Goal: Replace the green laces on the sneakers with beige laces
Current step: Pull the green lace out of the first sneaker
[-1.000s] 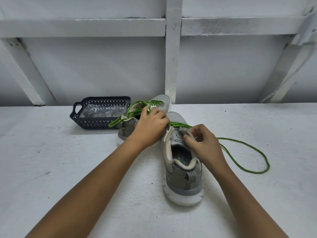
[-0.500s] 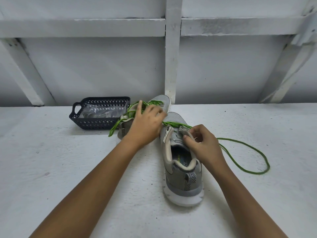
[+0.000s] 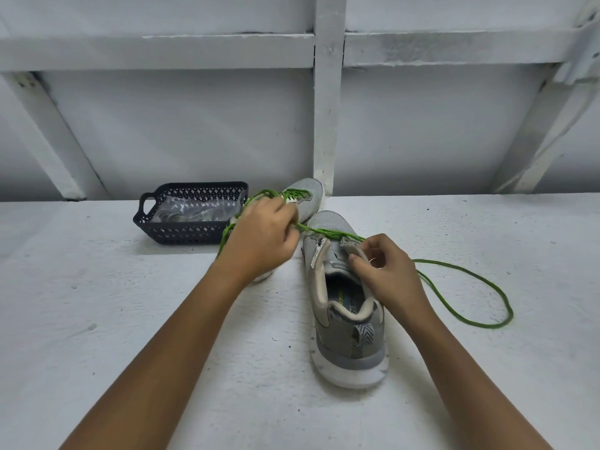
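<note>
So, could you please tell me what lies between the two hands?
In the head view, a taut stretch of green lace runs from the left hand across the near sneaker to the right hand.

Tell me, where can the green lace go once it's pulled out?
Bare table lies left of the left hand, in front of the black basket. More lies right of the green lace loop. Between basket, far sneaker and near sneaker is crowded.
</note>
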